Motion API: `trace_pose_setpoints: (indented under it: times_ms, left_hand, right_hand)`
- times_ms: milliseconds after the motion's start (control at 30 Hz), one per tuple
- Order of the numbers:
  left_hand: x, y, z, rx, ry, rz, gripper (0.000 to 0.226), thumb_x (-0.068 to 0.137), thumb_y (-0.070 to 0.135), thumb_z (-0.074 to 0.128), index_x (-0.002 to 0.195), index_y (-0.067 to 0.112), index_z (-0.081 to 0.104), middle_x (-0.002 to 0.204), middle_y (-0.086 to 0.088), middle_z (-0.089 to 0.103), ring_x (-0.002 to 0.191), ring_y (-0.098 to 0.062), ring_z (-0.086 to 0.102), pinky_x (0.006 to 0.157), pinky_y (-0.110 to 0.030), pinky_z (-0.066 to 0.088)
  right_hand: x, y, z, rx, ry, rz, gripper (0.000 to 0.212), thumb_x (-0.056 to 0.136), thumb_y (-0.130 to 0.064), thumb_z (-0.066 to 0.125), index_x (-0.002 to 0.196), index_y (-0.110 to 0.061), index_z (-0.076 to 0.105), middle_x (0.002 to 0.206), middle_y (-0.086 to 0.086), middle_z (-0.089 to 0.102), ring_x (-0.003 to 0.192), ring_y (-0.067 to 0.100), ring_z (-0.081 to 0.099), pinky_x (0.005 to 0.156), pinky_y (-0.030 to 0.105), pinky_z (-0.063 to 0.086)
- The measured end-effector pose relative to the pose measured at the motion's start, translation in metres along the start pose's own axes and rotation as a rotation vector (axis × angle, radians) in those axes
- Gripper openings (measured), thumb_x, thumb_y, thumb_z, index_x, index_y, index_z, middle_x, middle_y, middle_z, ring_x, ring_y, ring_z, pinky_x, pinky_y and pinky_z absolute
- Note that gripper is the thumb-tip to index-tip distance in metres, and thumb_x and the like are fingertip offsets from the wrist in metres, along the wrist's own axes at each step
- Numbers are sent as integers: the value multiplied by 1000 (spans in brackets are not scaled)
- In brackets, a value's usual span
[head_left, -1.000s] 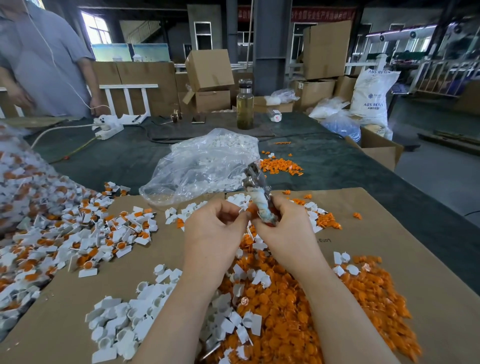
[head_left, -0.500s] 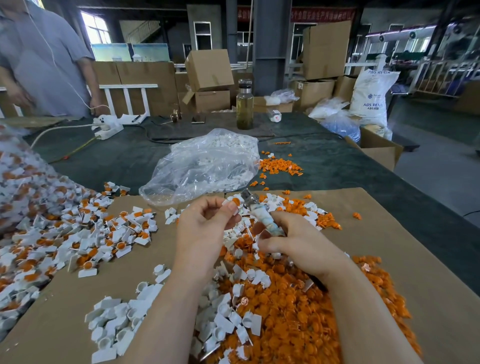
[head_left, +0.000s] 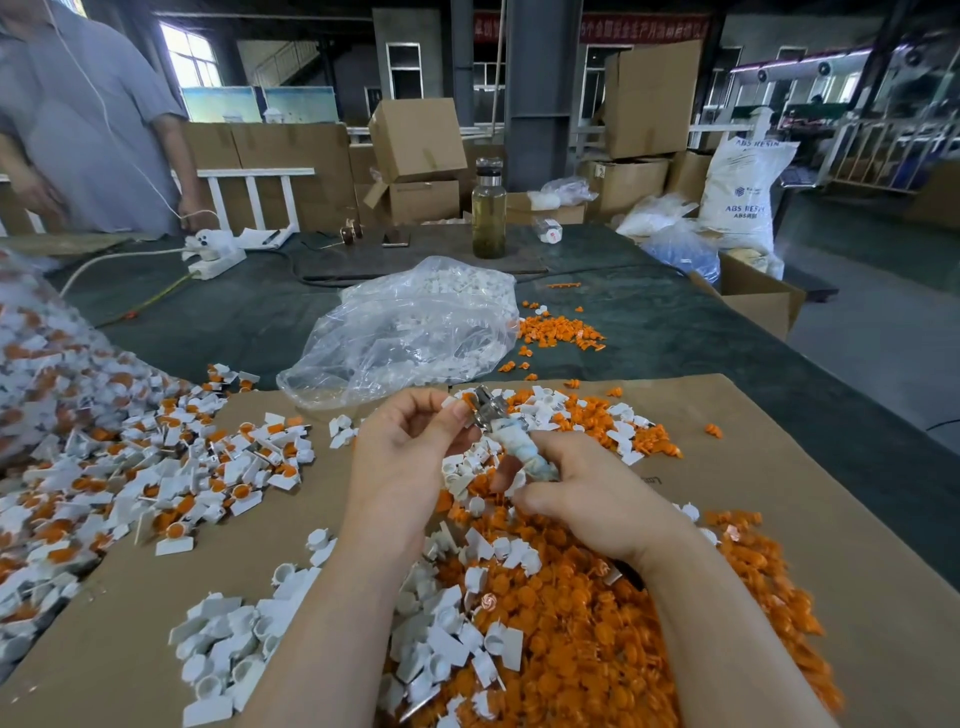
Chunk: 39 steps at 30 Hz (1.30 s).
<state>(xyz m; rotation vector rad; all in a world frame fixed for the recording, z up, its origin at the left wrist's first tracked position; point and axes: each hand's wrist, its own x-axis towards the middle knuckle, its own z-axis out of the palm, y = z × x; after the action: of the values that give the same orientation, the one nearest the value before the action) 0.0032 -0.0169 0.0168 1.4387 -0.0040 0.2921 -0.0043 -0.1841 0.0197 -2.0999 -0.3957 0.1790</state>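
Note:
My right hand (head_left: 587, 499) grips a small tool (head_left: 511, 441) with a tape-wrapped handle and a metal head that points up and left. My left hand (head_left: 410, 452) pinches a small white and orange plastic piece (head_left: 464, 401) right against the tool's metal head. Both hands hover over a heap of orange caps (head_left: 597, 639) mixed with white plastic holders (head_left: 457, 649) on a sheet of brown cardboard (head_left: 857, 545).
Assembled white-and-orange pieces (head_left: 156, 478) spread over the left. A clear plastic bag (head_left: 410, 332) of white parts lies behind the hands, more orange caps (head_left: 561, 330) beside it. Further back stand a glass bottle (head_left: 488, 210), a power strip (head_left: 215, 254) and boxes. A person (head_left: 88, 124) stands at far left.
Both hands dropped lower toward the pile while the tool tilted over to the left. My left hand has brought a small piece up against the tool's head.

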Motion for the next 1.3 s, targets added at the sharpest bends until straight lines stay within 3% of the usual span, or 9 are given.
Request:
trace_pose_setpoints:
  times_ms: [200, 400, 567, 700, 800, 967, 1100, 1200, 1300]
  left_hand:
    - [-1, 1, 0, -23, 1, 3, 12, 91, 3, 66, 82, 12, 66, 62, 10, 68, 61, -5, 66, 66, -17, 57]
    - [0, 1, 0, -32, 13, -26, 12, 90, 2, 66, 82, 11, 67, 63, 8, 69, 61, -6, 67, 65, -16, 56]
    - [2, 2, -4, -169, 27, -198, 6, 89, 6, 68, 84, 9, 68, 73, 0, 75, 70, -12, 72, 64, -21, 59]
    - [14, 4, -23, -480, 256, -479, 8, 94, 4, 61, 100, 2, 66, 84, -11, 77, 76, -16, 76, 62, -25, 62]
    - [20, 5, -43, -720, 472, -587, 15, 97, 5, 57, 110, -2, 62, 84, -15, 77, 79, -15, 76, 76, -30, 62]
    - [25, 2, -70, -992, 703, -562, 33, 103, 8, 48, 136, 6, 53, 107, -12, 71, 89, -13, 74, 63, -25, 61]
    - [26, 0, -84, -1179, 798, -427, 38, 108, 12, 34, 142, 2, 47, 111, -15, 69, 97, -16, 73, 60, -27, 61]
    - [26, 1, -87, -1289, 774, -336, 36, 105, 8, 41, 140, 3, 50, 106, -16, 68, 101, -21, 70, 50, -29, 59]
    - [22, 7, -76, -992, 573, -429, 31, 90, 11, 68, 120, 6, 64, 100, -9, 74, 87, -14, 71, 70, -24, 61]
  right_hand:
    - [0, -2, 2, -44, 12, -10, 25, 87, 1, 57, 85, -22, 65, 56, -31, 58, 48, -9, 51, 47, 6, 35]
    - [1, -2, 4, -81, 31, -5, 30, 86, 1, 57, 79, -28, 65, 69, -13, 63, 47, -7, 49, 46, 9, 35]
    - [5, 2, 7, -196, 87, 4, 16, 86, -9, 62, 79, -22, 57, 63, -11, 56, 52, 0, 49, 49, 18, 34]
    - [7, 6, 7, -289, 197, 17, 5, 85, -18, 64, 87, -16, 59, 76, -3, 59, 68, 14, 55, 61, 38, 46]
    - [7, 7, 5, -266, 271, 21, 5, 85, -16, 59, 89, -19, 61, 77, 0, 63, 67, 19, 58, 61, 40, 49]
    - [7, 11, 3, -323, 319, 44, 6, 83, -17, 60, 88, -21, 60, 77, -1, 63, 70, 21, 59, 61, 41, 50]
    - [9, 13, 5, -360, 336, 36, 9, 84, -18, 60, 80, -23, 54, 71, -1, 58, 63, 18, 52, 52, 35, 39]
    - [9, 14, 6, -383, 356, 33, 18, 85, -18, 60, 75, -25, 47, 67, -3, 53, 59, 12, 46, 50, 27, 31]
    - [10, 14, 7, -377, 378, 4, 19, 86, -18, 59, 74, -26, 47, 67, -4, 53, 59, 13, 47, 49, 28, 33]
